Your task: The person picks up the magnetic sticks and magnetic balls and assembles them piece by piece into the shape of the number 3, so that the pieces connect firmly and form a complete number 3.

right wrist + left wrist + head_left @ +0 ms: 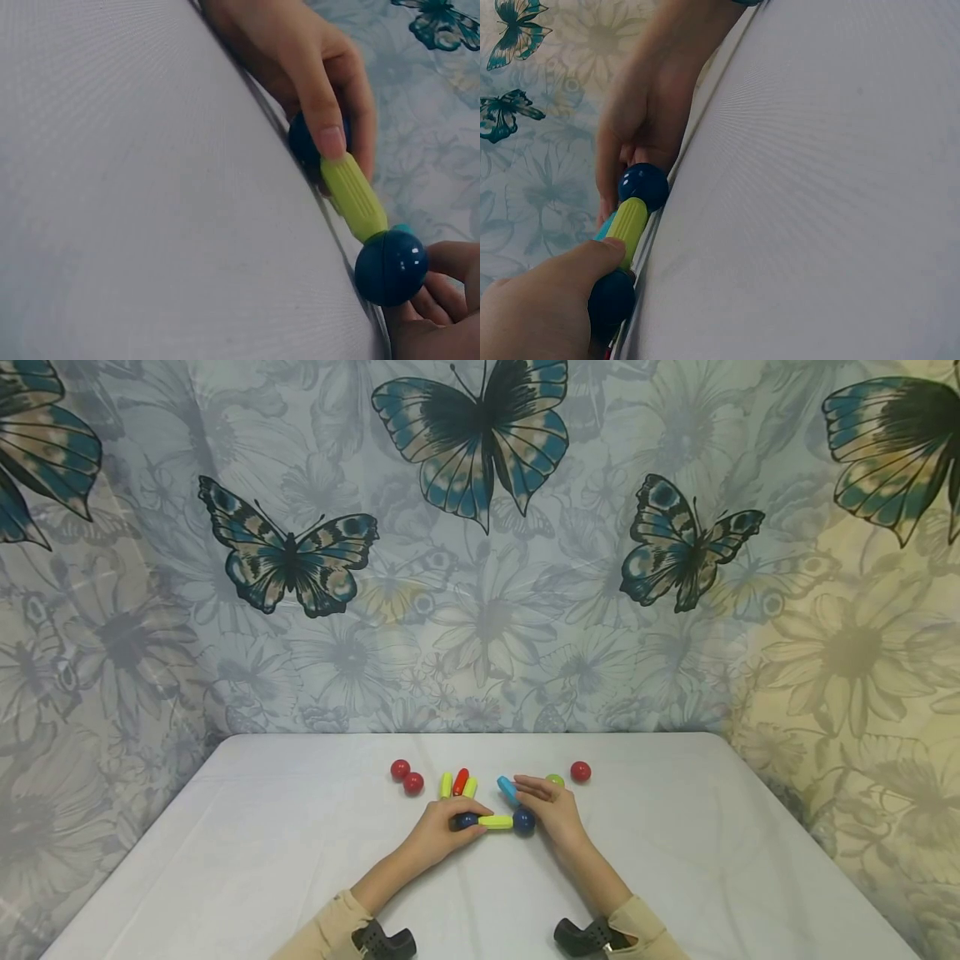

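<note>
My left hand (441, 828) grips a yellow-green rod (497, 822) near its left end, where a dark blue ball (467, 820) sits partly under the fingers. A second dark blue ball (391, 268) joins the rod's other end. Beside that ball, my right hand (555, 814) pinches a light blue rod (507, 789), which slants up and away from the ball. Whether the light blue rod touches the ball is hidden. In the left wrist view only a sliver of the light blue rod (604, 227) shows behind the yellow-green one.
Beyond the left hand lie two yellow-green rods (446, 785) and a red rod (461, 782). Two red balls (407, 777) rest to their left. Behind the right hand are a green ball (555, 780) and another red ball (581, 772). A white table (225, 843) meets a butterfly-print backdrop.
</note>
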Demonstrator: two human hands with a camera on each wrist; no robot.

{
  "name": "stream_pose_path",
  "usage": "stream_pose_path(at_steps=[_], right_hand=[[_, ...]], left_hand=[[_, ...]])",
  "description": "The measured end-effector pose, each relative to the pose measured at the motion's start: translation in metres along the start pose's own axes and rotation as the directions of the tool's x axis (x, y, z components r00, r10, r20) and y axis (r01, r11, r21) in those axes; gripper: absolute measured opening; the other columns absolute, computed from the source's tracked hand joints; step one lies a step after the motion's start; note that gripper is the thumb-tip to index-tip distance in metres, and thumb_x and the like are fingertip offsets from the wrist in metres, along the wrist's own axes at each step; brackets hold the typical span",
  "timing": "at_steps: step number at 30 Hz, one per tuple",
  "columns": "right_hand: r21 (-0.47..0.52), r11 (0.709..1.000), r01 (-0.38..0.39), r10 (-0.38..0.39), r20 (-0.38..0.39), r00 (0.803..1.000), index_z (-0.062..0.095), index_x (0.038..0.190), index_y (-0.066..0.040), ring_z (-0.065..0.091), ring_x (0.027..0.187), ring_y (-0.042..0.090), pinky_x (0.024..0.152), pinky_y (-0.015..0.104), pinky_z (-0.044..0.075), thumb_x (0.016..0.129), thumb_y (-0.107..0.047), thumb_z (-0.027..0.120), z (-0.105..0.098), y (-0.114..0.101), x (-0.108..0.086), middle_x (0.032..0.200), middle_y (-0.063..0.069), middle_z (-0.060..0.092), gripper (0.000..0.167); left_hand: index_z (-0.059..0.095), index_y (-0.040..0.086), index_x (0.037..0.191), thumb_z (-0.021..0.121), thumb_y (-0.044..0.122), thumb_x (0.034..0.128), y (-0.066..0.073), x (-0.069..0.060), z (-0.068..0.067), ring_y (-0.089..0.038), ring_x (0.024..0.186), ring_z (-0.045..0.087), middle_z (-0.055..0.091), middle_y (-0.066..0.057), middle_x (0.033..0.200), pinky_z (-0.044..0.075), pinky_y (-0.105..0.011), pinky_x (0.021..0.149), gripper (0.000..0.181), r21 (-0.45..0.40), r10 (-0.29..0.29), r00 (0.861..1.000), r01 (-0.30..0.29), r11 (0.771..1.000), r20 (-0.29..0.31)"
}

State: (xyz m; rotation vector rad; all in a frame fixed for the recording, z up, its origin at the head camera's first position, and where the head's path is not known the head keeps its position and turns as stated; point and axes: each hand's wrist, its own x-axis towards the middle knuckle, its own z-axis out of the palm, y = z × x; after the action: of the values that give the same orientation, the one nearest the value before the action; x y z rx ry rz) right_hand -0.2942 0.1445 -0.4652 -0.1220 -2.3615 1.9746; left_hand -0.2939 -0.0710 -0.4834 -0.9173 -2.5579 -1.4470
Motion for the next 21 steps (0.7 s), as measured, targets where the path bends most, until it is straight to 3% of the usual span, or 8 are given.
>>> stream_pose_path(at_steps=[10, 21], right_hand=[[0.030, 0.999, -0.026, 0.026, 0.000, 1.000, 0.066, 0.122, -0.006, 0.064, 0.118, 0.026, 0.105, 0.040, 0.049, 0.089, -0.012, 0.068, -0.0005, 0.0009, -0.0017, 0.118, 0.011, 0.071, 0.033], [0.059, 0.997, -0.044, 0.044, -0.009, 0.999, 0.065, 0.123, -0.004, 0.066, 0.111, 0.019, 0.091, 0.023, 0.054, 0.087, -0.014, 0.071, -0.0040, 0.0000, -0.0054, 0.117, 0.013, 0.071, 0.038]], left_hand=[[0.071, 0.029, 0.111, 0.072, 0.023, 0.0882, -0.0007, -0.0003, 0.0003, -0.013, 0.119, 0.061, 0.072, 0.010, 0.113, 0.047, -0.036, 0.106, 0.023, -0.001, 0.005, 1.000, -0.005, 1.000, 0.002], [0.071, 0.029, 0.110, 0.072, 0.025, 0.0878, 0.0000, -0.0004, 0.0005, -0.014, 0.118, 0.062, 0.072, 0.010, 0.113, 0.048, -0.037, 0.105, 0.023, 0.019, -0.003, 1.000, 0.003, 1.000, -0.002]])
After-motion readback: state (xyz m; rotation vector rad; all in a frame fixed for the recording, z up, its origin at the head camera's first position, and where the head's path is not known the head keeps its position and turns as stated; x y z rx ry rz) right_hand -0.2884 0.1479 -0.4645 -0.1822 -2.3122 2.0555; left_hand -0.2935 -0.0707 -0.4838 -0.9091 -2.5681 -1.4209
